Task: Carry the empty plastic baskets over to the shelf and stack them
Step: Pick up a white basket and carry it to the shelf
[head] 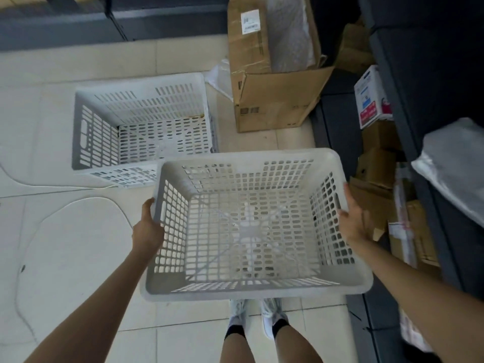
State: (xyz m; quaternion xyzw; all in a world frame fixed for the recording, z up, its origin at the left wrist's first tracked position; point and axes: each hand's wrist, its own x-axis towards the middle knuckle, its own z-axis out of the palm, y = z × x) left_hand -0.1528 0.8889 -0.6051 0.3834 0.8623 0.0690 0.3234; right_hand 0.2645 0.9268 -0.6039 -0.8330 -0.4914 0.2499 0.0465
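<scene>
— While both hands are busy, where does the held basket (pixel 262 290) sit?

— Up in the air in front of the person, above the tiled floor (pixel 65 258), mouth upward and nothing inside. Through the area under its near rim the person's shoes (pixel 272 315) show.

— And the grip?

— The left hand (pixel 148 226) clasps the left rim, thumb on top and fingers tucked under the lip. The right hand (pixel 352 221) holds the right rim the same way, thumb lying along the edge; its fingers are outside the wall and partly hidden.

— Any other basket?

— Yes, a second basket (pixel 141 100) stands upright on the floor, far left of the held one, also empty. From this view the held basket's far left corner overlaps its near right corner. I cannot tell whether another basket is nested under it.

— What is to the right?

— The shelf (pixel 419 74), dark, runs along the right side. A white and red carton (pixel 372 98) and brown boxes sit low in it, and a plastic-wrapped parcel (pixel 453 166) lies on a nearer level.

— Anything else?

— An open cardboard box (pixel 272 100) stands on the floor at the far side, just right of the second basket. A white cable (pixel 78 203) loops over the tiles at the left.
</scene>
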